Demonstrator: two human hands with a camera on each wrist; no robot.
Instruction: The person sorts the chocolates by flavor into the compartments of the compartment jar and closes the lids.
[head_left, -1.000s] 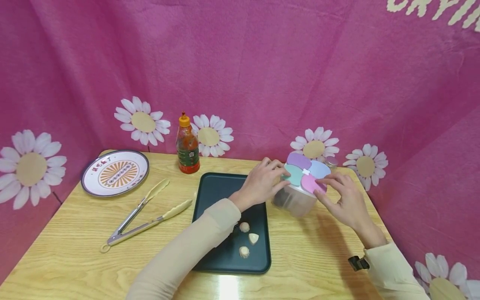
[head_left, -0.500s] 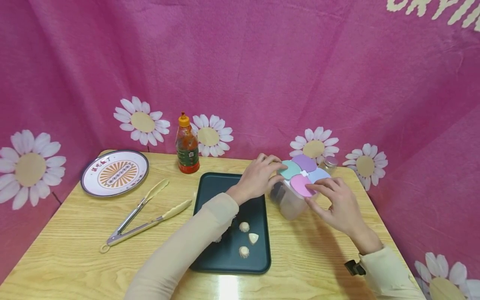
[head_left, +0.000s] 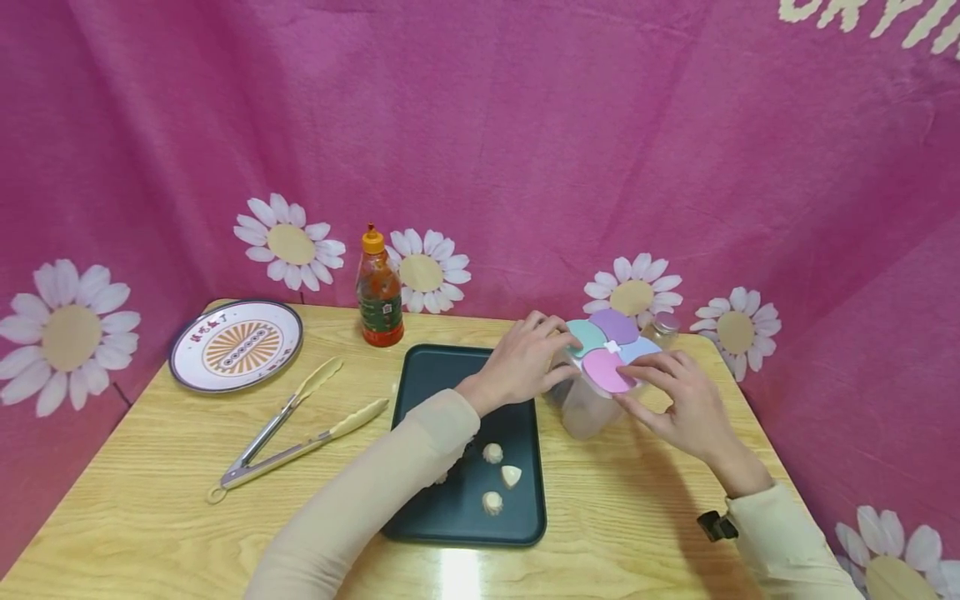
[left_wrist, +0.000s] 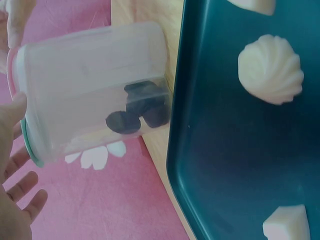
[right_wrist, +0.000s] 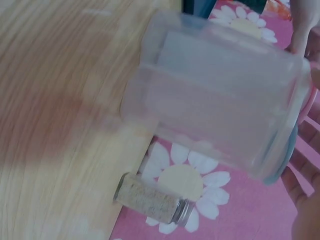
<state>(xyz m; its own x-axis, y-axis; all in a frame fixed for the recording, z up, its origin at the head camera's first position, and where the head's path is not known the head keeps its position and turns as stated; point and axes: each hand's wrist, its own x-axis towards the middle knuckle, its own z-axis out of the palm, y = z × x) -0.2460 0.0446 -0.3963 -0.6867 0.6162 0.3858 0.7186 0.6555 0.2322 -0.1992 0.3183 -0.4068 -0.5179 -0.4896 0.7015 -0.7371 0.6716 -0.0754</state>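
The clear container [head_left: 585,412] stands on the counter [head_left: 615,533], just right of the tray [head_left: 438,367], with a lid [head_left: 612,347] of four coloured petals on top. Both hands have it by that lid: the left hand [head_left: 528,358] has thumb and fingers bent, a little spread, about the teal side, while the right hand [head_left: 682,404] pinches the pink petal's edge. Inside, dark pieces [left_wrist: 145,105] lie together at the bottom. On the near part of the tray sit pale pieces [head_left: 492,453], one partly hidden by the left sleeve [head_left: 382,492]. A small jar [head_left: 662,329] stands far right, behind the container. To the left are spread tongs [head_left: 288,454], a plate [head_left: 247,348] and, farther back, a sauce bottle [head_left: 381,300].
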